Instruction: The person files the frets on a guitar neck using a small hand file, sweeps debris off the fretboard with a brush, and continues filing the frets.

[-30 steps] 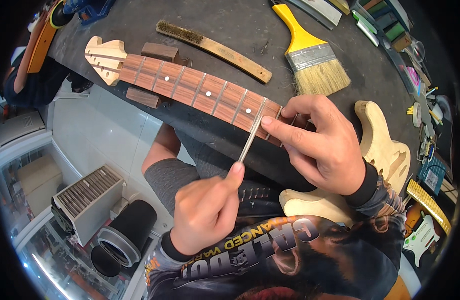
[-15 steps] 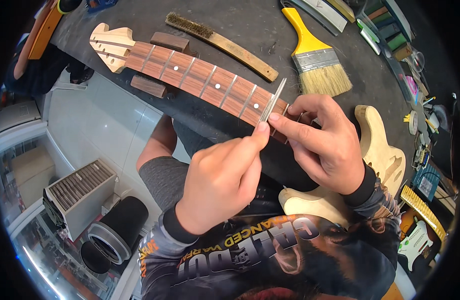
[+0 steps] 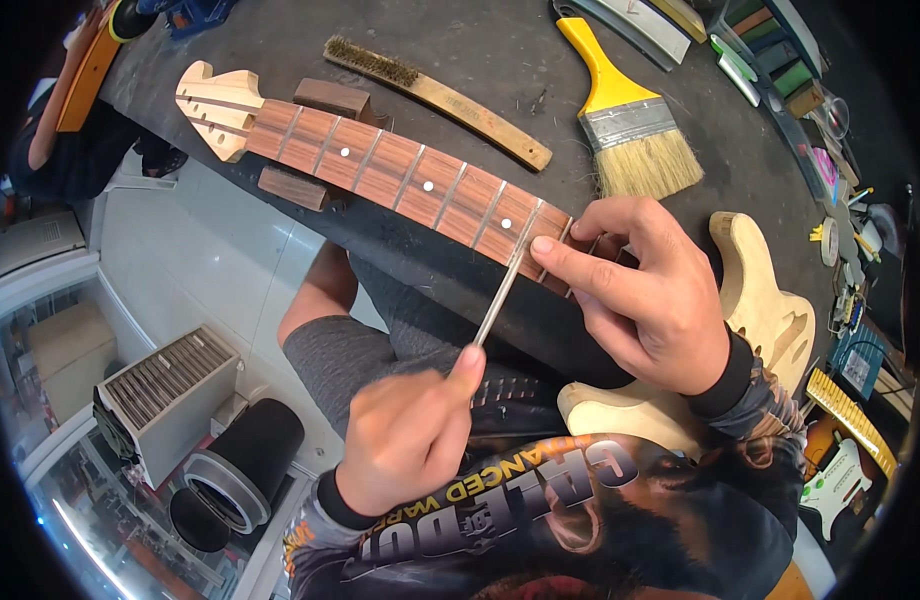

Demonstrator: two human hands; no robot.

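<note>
A guitar neck (image 3: 392, 177) with a reddish-brown fretboard, metal frets, white dot inlays and a pale headstock (image 3: 220, 100) lies slantwise over the bench edge. My left hand (image 3: 405, 430) is closed round the near end of a thin metal file (image 3: 496, 306). The file's far part lies across the fretboard, along a fret beyond the last visible dot. Toward the neck's right end my right hand (image 3: 655, 300) grips it, thumb on top beside the file and the fingers at its far edge. That hand hides part of the neck.
Behind the neck lie a wooden-handled brush (image 3: 440, 105) and a yellow-handled paintbrush (image 3: 630, 120). Wooden blocks (image 3: 335, 97) sit by the neck. An unfinished guitar body (image 3: 765, 300) is at the right. Below left, on the floor, stands a black bin (image 3: 245, 460). Another person's arm (image 3: 55, 110) shows far left.
My left hand has drawn the file toward me and down to the left, so less of it sticks out past the neck's far edge. My right hand stays nearly in place.
</note>
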